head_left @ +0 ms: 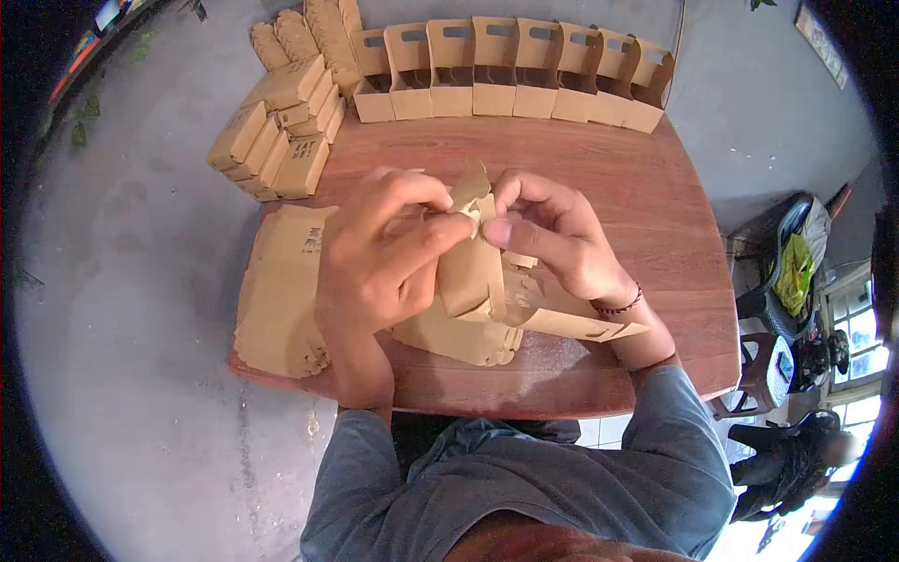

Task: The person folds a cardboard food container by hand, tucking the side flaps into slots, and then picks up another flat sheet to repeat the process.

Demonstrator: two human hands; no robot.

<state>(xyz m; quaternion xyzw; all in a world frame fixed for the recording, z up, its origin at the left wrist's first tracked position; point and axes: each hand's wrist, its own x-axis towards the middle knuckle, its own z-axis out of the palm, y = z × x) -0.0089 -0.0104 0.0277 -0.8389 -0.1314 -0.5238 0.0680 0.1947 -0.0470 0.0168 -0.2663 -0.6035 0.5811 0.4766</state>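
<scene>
A partly folded brown cardboard box (471, 276) is held up over the front middle of the wooden table (618, 201). My left hand (384, 248) pinches its upper edge from the left, with thumb and forefinger at a small tab. From the right, my right hand (562, 234) grips the same edge, its thumb pressed on the cardboard. A long slotted flap (585, 325) sticks out to the right under my right wrist. Flat cardboard pieces (459, 342) lie beneath the box, and a stack of flat printed pieces (281, 295) lies left of my left hand.
A row of open cardboard carriers with handle holes (493, 70) stands along the back edge. Folded boxes (300, 166) are piled at the back left. Beyond the table's right edge are a chair (768, 375), a yellow-green bag (796, 272) and a person in dark clothes (787, 464).
</scene>
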